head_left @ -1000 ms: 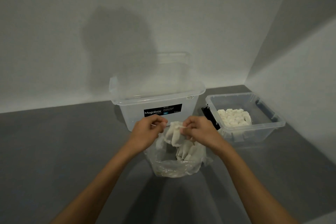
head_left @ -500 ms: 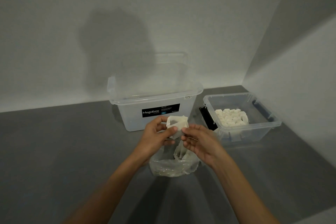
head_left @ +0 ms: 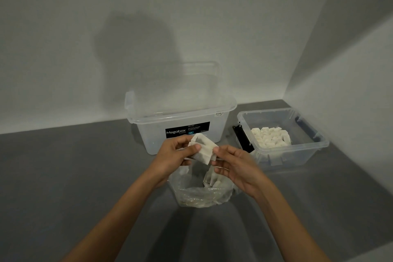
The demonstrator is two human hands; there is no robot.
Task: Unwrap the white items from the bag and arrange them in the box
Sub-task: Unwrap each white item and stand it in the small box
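Note:
My left hand (head_left: pixel 173 155) pinches a small stack of white paper-wrapped items (head_left: pixel 203 148) between thumb and fingers, held above a clear plastic bag (head_left: pixel 200 194) on the grey floor. My right hand (head_left: pixel 235 166) touches the stack's right edge with its thumb and fingertips, palm turned up. More white items (head_left: pixel 210 178) stand inside the bag. To the right, a small clear box (head_left: pixel 297 151) holds several white items (head_left: pixel 269 137) packed in rows at its back.
A larger clear Megabox tub (head_left: pixel 180 117) with its lid on stands just behind my hands. White walls meet in a corner behind the boxes. Grey floor spreads to the left and front.
Both hands lifted a white stack out of the bag's mouth. The left hand now holds it higher, and the right hand has opened and turned palm up beside it.

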